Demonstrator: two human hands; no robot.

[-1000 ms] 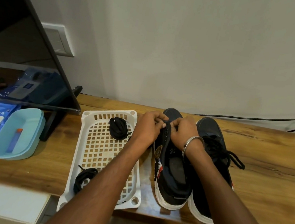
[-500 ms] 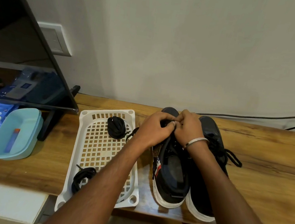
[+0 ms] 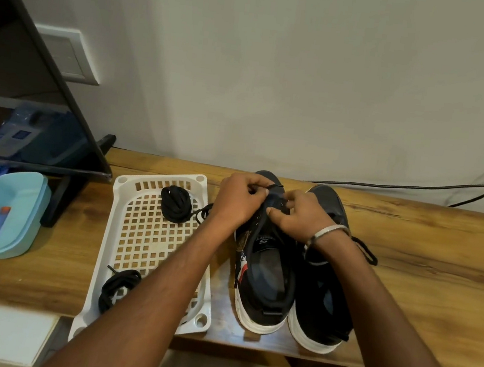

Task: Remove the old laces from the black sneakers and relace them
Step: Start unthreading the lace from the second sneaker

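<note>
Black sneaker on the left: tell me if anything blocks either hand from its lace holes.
Nothing visible does. Both the left hand and the right hand already rest on the toe end of the black white-soled left sneaker, fingers curled at a black lace. The white plastic lattice tray lies off to the side.

One camera only, worn on my head, looking forward and down along my forearms, my fingers close below at centre frame, the surface spreading either side of them, bare wall rising just beyond, wide-angle bend at edges
</note>
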